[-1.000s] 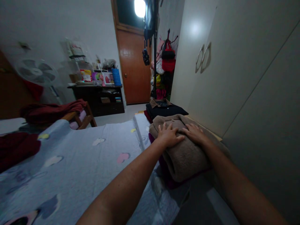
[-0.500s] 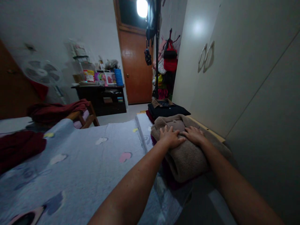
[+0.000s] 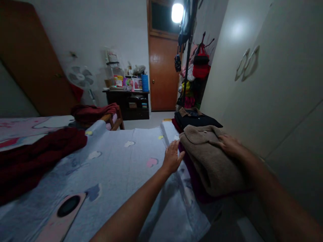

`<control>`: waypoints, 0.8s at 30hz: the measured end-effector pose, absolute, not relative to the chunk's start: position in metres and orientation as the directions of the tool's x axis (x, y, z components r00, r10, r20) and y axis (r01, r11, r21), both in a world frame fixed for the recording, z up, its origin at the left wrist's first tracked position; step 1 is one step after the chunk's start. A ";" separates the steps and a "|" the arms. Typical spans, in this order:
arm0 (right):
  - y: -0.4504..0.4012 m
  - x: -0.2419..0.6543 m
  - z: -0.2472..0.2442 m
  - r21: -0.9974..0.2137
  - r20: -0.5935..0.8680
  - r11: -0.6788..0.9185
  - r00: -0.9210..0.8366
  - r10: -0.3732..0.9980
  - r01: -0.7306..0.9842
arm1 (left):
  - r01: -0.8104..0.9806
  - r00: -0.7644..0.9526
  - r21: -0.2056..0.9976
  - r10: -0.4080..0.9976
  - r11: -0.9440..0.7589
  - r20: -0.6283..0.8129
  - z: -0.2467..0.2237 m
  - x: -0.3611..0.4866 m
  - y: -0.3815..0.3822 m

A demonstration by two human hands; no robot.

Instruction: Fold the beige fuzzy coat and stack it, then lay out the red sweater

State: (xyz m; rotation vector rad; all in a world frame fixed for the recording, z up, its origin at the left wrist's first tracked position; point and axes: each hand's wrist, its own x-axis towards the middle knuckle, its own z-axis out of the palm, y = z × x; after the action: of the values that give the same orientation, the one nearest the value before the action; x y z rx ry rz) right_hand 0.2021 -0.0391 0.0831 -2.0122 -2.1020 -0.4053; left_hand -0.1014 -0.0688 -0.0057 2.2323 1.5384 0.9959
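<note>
A folded brown fleece jacket (image 3: 209, 151) with a collar lies at the right edge of the bed, on a folded purple garment (image 3: 195, 178). My left hand (image 3: 173, 158) is open, fingers together and stretched forward, just left of the jacket; whether it touches the purple edge I cannot tell. On the jacket's right side rests my right hand (image 3: 232, 146), slightly blurred, its fingers extended over the fabric by the collar. Behind the jacket is a folded dark garment with a brown collar (image 3: 198, 117).
A light blue patterned sheet (image 3: 136, 151) covers the bed. On it lie a dark red garment (image 3: 47, 154) at left and a pink phone-like object (image 3: 65, 215) near the front. A pale wardrobe (image 3: 277, 101) stands close at right. Beyond are a fan (image 3: 80, 77) and a door (image 3: 164, 72).
My hands have moved apart from the jacket's top: the left to its left side, the right to its right side. The view has turned left, showing more of the dark red garment and the pink object.
</note>
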 end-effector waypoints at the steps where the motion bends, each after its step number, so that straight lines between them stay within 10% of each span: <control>1: -0.045 0.191 0.092 0.080 0.336 0.035 -0.060 0.940 0.996 | 0.776 0.178 0.535 0.930 -0.334 0.322 -0.018 -0.122 -0.073; 6: -0.093 0.085 0.122 0.084 0.498 0.323 -0.321 0.805 0.943 | 0.956 0.021 0.288 0.992 -0.056 0.123 -0.070 -0.224 -0.103; 10: -0.116 -0.017 0.081 -0.037 0.316 0.521 -0.485 0.816 0.853 | 0.988 -0.077 0.139 0.990 0.060 0.119 -0.087 -0.286 -0.127; 16: -0.087 -0.115 -0.028 -0.200 -0.008 0.454 -0.465 0.885 0.868 | 0.986 -0.143 0.102 0.987 0.136 0.069 -0.103 -0.324 -0.143; 24: -0.061 -0.158 -0.096 -0.208 0.182 0.299 -0.263 0.947 0.931 | 0.978 -0.159 0.157 0.977 0.137 0.139 -0.118 -0.326 -0.146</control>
State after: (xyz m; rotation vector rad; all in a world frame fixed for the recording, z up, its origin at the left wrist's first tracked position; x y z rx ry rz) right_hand -0.1580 -0.0615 -0.0956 -1.7119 -2.2988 0.0854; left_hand -0.3257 -0.1460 -0.1181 2.0391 2.3703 0.3321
